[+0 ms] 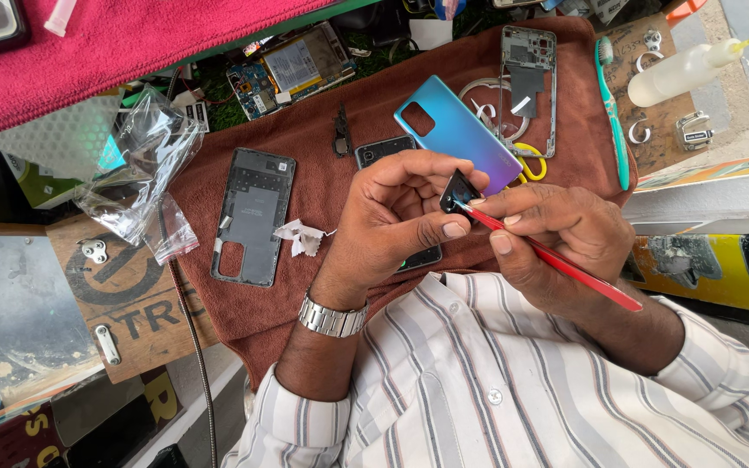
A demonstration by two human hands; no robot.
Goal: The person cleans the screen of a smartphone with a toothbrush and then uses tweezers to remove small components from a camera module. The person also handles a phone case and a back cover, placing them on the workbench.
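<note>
My left hand (396, 217) pinches a small black camera-lens piece (456, 191) between thumb and fingers, held above the brown cloth (322, 130). My right hand (556, 234) grips a thin red tool (565, 264) like a pen, its tip touching the black piece. Under my left hand lies a dark phone (383, 149), partly hidden. A shiny blue phone back cover (457, 130) lies just beyond my hands. A steel watch sits on my left wrist.
On the cloth lie a grey phone mid-frame (253, 217), another frame (528, 87), a crumpled paper scrap (301, 236) and yellow-handled scissors (530, 165). A green toothbrush (613, 113), white squeeze bottle (682, 74), circuit board (292, 69), plastic bags (136, 165) and pink towel (132, 43) surround it.
</note>
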